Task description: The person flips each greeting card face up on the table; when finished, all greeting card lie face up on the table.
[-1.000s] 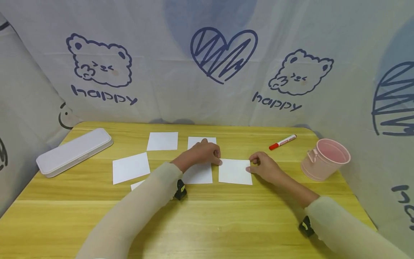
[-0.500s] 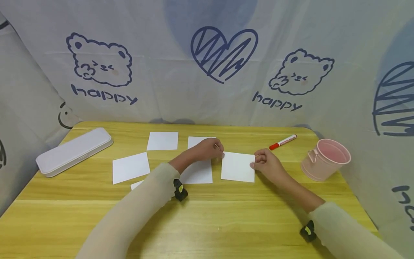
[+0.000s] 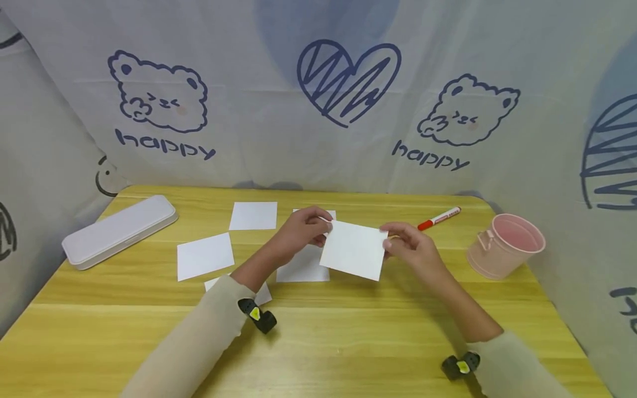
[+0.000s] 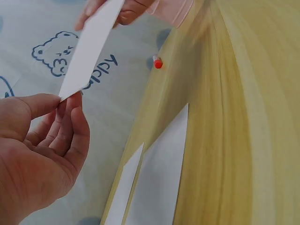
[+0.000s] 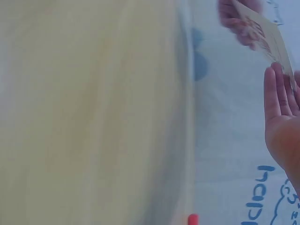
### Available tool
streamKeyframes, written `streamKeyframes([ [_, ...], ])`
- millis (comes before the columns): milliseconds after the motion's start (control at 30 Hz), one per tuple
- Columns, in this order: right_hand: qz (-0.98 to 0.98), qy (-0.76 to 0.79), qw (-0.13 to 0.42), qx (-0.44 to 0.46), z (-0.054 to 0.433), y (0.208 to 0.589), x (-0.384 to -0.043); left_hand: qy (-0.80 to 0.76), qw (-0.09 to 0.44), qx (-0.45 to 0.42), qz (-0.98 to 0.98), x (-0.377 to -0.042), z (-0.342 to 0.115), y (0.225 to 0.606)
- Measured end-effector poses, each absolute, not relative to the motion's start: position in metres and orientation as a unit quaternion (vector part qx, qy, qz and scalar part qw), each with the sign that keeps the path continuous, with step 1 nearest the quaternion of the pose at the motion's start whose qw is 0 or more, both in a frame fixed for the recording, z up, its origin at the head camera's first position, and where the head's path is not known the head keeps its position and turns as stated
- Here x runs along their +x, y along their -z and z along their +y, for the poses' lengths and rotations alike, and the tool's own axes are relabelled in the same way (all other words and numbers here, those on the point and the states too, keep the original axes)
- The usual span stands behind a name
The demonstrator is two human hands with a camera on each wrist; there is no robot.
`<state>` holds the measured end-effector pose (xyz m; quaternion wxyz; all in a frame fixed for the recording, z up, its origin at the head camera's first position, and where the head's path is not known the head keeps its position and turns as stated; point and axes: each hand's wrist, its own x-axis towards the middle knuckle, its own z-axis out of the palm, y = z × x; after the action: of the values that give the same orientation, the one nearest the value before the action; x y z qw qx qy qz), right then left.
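A white card point(image 3: 353, 250) is held up off the table, tilted, its blank side toward the head camera. My left hand point(image 3: 301, 232) pinches its left top corner between thumb and fingers, plain in the left wrist view, where the thumb of the left hand point(image 4: 42, 150) lies on the near corner. My right hand point(image 3: 415, 251) pinches the opposite top corner. Reddish printed marks show on the other face of the card point(image 5: 265, 35) in the right wrist view. Below and left of it, another white card point(image 3: 303, 268) lies on the table, partly covered by my left hand.
More white cards point(image 3: 205, 256) lie to the left on the wooden table point(image 3: 348, 342), one partly under my left forearm. A white pencil case point(image 3: 119, 231) stands far left. A red-capped marker point(image 3: 440, 218) and a pink bucket point(image 3: 505, 246) are at right, before a printed curtain point(image 3: 259, 110).
Both hands have raised the card from the table and tilted it. The left wrist has turned, and more of the card under the left forearm shows now.
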<state>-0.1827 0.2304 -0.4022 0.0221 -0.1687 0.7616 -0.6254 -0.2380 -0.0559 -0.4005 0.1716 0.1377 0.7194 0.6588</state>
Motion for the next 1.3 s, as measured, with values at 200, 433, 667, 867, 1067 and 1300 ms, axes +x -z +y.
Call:
streamKeyframes([
  [200, 0.743, 0.639, 0.008, -0.199, 0.218, 0.388, -0.178, -0.667, 0.156, 0.113, 0.720, -0.234, -0.063, 0.400],
  [433, 0.761, 0.616, -0.007, -0.206, 0.211, 0.380, -0.175, -0.621, 0.107, 0.141, 0.763, -0.229, -0.064, 0.398],
  [667, 0.742, 0.632, -0.017, -0.224, 0.207, 0.380, -0.175, -0.513, -0.036, 0.226, 0.827, -0.217, -0.058, 0.388],
  [867, 0.728, 0.649, -0.025, -0.217, 0.207, 0.381, -0.175, -0.489, -0.023, 0.283, 0.824, -0.205, -0.048, 0.382],
  [1067, 0.750, 0.633, -0.055, -0.183, 0.206, 0.380, -0.173, -0.512, 0.021, 0.318, 0.798, -0.191, -0.041, 0.376],
  [1300, 0.780, 0.612, -0.092, -0.093, 0.204, 0.374, -0.172, -0.505, 0.037, 0.324, 0.799, -0.188, -0.040, 0.376],
])
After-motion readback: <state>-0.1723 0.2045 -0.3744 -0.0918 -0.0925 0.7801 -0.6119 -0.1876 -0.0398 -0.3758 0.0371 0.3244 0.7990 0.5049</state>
